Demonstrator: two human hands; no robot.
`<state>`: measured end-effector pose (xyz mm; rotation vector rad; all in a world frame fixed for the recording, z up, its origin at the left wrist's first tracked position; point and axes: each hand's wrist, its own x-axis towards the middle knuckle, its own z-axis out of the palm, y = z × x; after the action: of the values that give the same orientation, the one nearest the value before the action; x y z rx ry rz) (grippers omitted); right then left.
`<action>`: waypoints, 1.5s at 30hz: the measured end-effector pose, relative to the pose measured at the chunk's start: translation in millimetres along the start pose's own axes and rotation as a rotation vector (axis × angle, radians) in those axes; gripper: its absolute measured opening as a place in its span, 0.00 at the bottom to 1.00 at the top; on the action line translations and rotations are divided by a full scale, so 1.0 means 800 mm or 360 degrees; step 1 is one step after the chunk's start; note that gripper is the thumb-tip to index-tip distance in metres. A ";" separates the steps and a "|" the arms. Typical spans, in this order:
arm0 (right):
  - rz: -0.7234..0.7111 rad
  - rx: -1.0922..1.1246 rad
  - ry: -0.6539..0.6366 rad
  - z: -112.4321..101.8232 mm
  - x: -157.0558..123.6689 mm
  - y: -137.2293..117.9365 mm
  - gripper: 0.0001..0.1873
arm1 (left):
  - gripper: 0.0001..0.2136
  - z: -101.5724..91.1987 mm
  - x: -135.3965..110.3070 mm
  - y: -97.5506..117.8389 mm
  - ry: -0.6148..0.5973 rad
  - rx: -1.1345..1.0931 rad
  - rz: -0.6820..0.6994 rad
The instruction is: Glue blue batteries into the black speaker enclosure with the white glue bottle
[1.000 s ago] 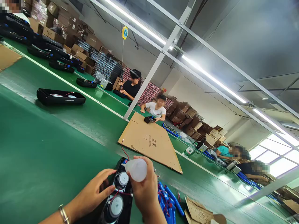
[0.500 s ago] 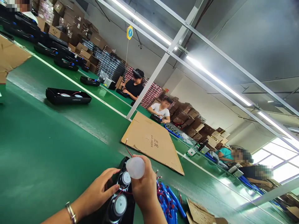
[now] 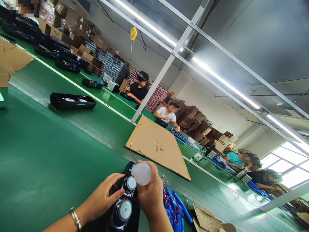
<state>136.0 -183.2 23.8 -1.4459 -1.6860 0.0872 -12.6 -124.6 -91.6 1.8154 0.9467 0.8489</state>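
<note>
Green belting covers the long workbench (image 3: 48, 154), which runs away toward stacked cartons and overhead strip lights. At the near edge of the bench lies a black speaker housing (image 3: 125, 206), long and shallow, open side up, with two round speakers set in it. Each speaker shows a silver cap in a dark ring, and thin red wires cross between them; one red wire curls up past the far end of the housing.

The left hand (image 3: 103, 196) rests on the left rim of the housing, fingers curled loosely over the edge and thumb stretched toward the nearer-to-centre speaker; a metal bracelet sits on that wrist. The right hand (image 3: 151, 193) is closed around a small bottle (image 3: 141, 173) of cloudy white plastic, held tipped over the far end of the housing, its rounded base facing the camera. Whether the nozzle touches the housing cannot be told, since the bottle hides it.

Just right of the housing lies a heap of blue battery packs (image 3: 175, 209) with red leads, and beyond it a torn scrap of cardboard. A flat cardboard sheet (image 3: 156, 148) lies farther up the bench. Another black housing (image 3: 72, 100) sits well apart toward the left, with more in a row behind it. Other people sit working along the far edge of the bench.
</note>
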 end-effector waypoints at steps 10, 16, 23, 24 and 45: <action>0.0035 0.0057 0.0030 -0.009 -0.006 0.003 0.19 | 0.20 -0.001 -0.001 0.003 0.0091 -0.0044 -0.0039; 0.0058 0.0054 0.0067 -0.009 -0.009 0.011 0.21 | 0.20 -0.003 -0.001 0.008 0.0068 -0.0029 -0.0097; 0.0079 0.0050 0.0102 -0.013 -0.007 0.014 0.19 | 0.21 -0.004 -0.001 0.011 0.0067 -0.0007 -0.0134; 0.0075 0.0050 0.0114 -0.013 -0.006 0.015 0.18 | 0.21 -0.004 -0.001 0.012 0.0062 -0.0003 -0.0146; 0.0772 -0.0008 0.1235 -0.205 -0.176 0.188 0.29 | 0.29 -0.016 0.005 0.022 0.0319 0.0049 -0.0336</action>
<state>345.9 -328.8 -41.0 -1.5868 -0.7002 -0.1931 -16.8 -121.5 -69.8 1.6417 1.2613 0.8977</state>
